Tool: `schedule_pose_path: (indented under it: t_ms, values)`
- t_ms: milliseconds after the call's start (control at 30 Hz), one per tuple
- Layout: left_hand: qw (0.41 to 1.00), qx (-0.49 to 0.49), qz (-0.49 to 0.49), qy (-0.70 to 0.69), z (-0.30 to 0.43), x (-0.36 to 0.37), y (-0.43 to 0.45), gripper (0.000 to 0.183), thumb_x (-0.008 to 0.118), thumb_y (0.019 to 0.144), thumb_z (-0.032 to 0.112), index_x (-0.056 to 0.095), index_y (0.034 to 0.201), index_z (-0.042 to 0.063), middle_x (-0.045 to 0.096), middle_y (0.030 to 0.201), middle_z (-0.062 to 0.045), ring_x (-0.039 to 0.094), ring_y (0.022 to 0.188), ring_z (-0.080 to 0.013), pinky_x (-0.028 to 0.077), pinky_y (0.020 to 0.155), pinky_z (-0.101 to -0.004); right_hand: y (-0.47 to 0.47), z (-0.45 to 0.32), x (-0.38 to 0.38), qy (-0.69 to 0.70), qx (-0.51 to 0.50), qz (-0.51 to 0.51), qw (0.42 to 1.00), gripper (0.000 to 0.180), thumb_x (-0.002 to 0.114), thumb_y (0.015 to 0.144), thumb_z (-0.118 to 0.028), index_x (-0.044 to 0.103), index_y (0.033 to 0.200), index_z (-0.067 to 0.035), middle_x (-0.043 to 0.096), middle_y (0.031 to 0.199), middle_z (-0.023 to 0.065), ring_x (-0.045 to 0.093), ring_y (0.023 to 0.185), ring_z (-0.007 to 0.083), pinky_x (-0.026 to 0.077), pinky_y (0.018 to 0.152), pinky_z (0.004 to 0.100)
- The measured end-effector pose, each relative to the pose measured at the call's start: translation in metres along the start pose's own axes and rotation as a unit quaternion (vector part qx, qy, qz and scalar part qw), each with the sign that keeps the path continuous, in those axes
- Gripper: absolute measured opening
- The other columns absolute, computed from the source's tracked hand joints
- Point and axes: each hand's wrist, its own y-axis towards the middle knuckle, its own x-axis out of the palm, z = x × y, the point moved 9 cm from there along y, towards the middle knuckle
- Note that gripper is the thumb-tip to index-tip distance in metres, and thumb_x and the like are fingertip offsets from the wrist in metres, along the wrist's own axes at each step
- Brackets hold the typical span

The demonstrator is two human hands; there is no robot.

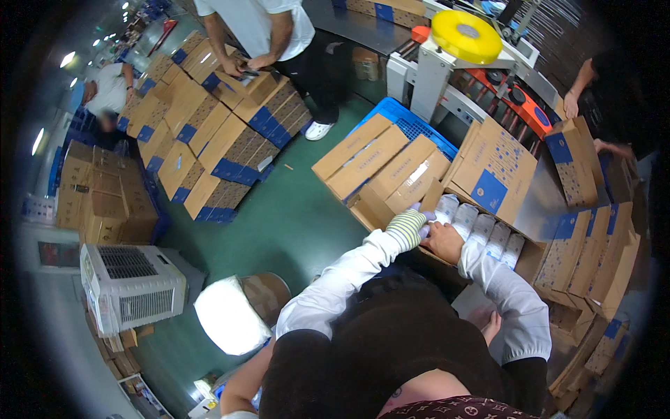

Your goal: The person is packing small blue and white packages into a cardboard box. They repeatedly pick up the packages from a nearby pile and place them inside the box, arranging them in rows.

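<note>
Before me is an open cardboard carton holding a row of several white wrapped packs. My left hand, in a striped knit glove, is at the carton's left end, beside a raised cardboard flap. Bare and with bent fingers, my right hand rests over the carton's near edge, close to the leftmost packs. Its fingertips meet those of the glove. What lies beneath the fingers of both hands is hidden. The carton's large printed flap stands up on the far side.
Closed cartons stand left of the open one, above a blue plastic crate. A carton sealing machine carries yellow tape. Folded cartons line the right. Co-workers stand at stacked cartons and at the far right.
</note>
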Motion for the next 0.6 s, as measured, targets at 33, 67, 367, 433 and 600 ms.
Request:
schedule_pose_path:
  t_ms: [33, 67, 367, 433, 600]
  values:
    - [1.000, -0.001, -0.003, 0.010, 0.001, -0.001, -0.003, 0.034, 0.060, 0.080, 0.017, 0.059, 0.114, 0.015, 0.056, 0.111, -0.027, 0.053, 0.106, -0.0424, 0.045, 0.090, -0.0458, 0.001, 0.002, 0.004, -0.009, 0.000, 0.002, 1.000, 0.025, 0.048, 0.085, -0.021, 0.065, 0.103, -0.021, 0.055, 0.101, 0.0122, 0.055, 0.098, 0.0264, 0.048, 0.075, 0.0396]
    - [1.000, -0.001, -0.006, 0.021, 0.002, -0.002, -0.008, 0.033, 0.059, 0.081, 0.017, 0.059, 0.114, 0.015, 0.056, 0.110, -0.027, 0.052, 0.108, -0.0428, 0.044, 0.090, -0.0462, 0.003, 0.004, 0.012, -0.018, 0.000, 0.003, 1.000, 0.024, 0.048, 0.085, -0.021, 0.065, 0.103, -0.021, 0.056, 0.100, 0.0116, 0.055, 0.096, 0.0259, 0.049, 0.073, 0.0391]
    - [1.000, 0.031, 0.002, 0.004, 0.000, -0.009, -0.041, 0.028, 0.059, 0.081, 0.021, 0.060, 0.109, 0.015, 0.054, 0.110, -0.023, 0.054, 0.101, -0.0411, 0.045, 0.088, -0.0455, -0.012, 0.012, -0.050, 0.054, -0.087, 0.188, 0.977, 0.013, 0.056, 0.073, -0.013, 0.061, 0.083, -0.007, 0.055, 0.086, 0.0093, 0.058, 0.085, 0.0264, 0.051, 0.064, 0.0352]
    - [0.999, 0.040, 0.022, -0.003, -0.003, -0.007, -0.045, 0.027, 0.059, 0.081, 0.019, 0.061, 0.107, 0.014, 0.054, 0.104, -0.020, 0.055, 0.096, -0.0391, 0.045, 0.084, -0.0457, -0.016, 0.036, -0.054, 0.047, -0.021, 0.191, 0.980, 0.010, 0.057, 0.072, -0.011, 0.061, 0.081, -0.008, 0.055, 0.084, 0.0093, 0.058, 0.081, 0.0274, 0.050, 0.062, 0.0371]
    - [0.998, -0.009, -0.037, -0.042, 0.001, -0.003, -0.052, 0.028, 0.060, 0.081, 0.016, 0.060, 0.110, 0.015, 0.055, 0.112, -0.026, 0.051, 0.108, -0.0434, 0.042, 0.094, -0.0449, -0.011, 0.022, -0.048, 0.084, -0.061, 0.123, 0.987, 0.011, 0.056, 0.077, -0.012, 0.065, 0.083, -0.008, 0.060, 0.080, 0.0101, 0.062, 0.071, 0.0297, 0.050, 0.060, 0.0395]
